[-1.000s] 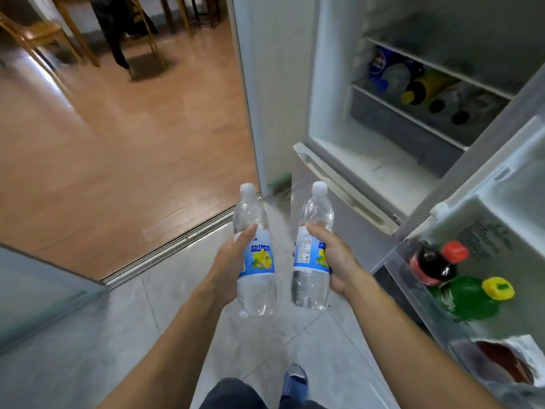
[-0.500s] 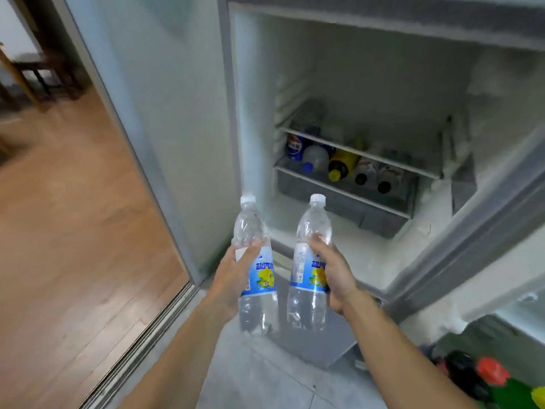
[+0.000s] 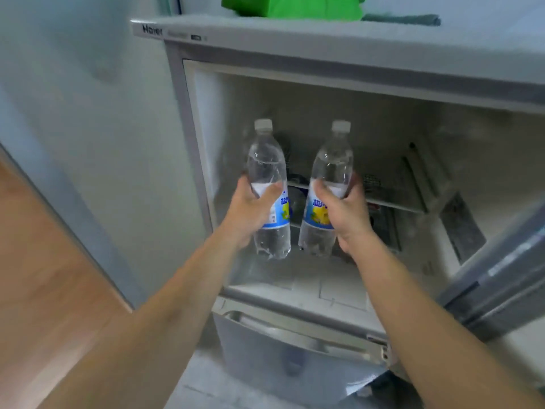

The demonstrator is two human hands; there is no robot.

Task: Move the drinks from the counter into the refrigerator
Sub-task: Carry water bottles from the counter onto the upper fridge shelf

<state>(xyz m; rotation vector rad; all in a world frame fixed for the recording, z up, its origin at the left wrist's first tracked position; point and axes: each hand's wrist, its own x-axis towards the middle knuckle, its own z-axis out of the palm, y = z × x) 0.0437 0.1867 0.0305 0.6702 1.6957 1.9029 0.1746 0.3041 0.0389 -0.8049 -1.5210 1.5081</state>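
Two clear drink bottles with white caps and blue-and-yellow labels are held upright in front of the open refrigerator (image 3: 295, 48). My left hand (image 3: 250, 211) grips the left bottle (image 3: 267, 160) round its middle. My right hand (image 3: 343, 211) grips the right bottle (image 3: 331, 163) the same way. Both bottles are at the mouth of the upper compartment, above its white floor (image 3: 306, 284). A wire shelf (image 3: 392, 202) lies behind them, and the bottles stored under it are mostly hidden by my hands.
The refrigerator door (image 3: 501, 284) stands open at the right. A closed lower drawer (image 3: 295, 349) with a handle sits under the compartment. A green bag (image 3: 292, 5) rests on top of the refrigerator. A grey wall panel (image 3: 88, 143) and wooden floor (image 3: 44, 276) are at the left.
Both hands have risen and reached forward with the bottles, from below the compartment's edge to its opening. The view has tilted up, and the door's shelf of drinks has left it.
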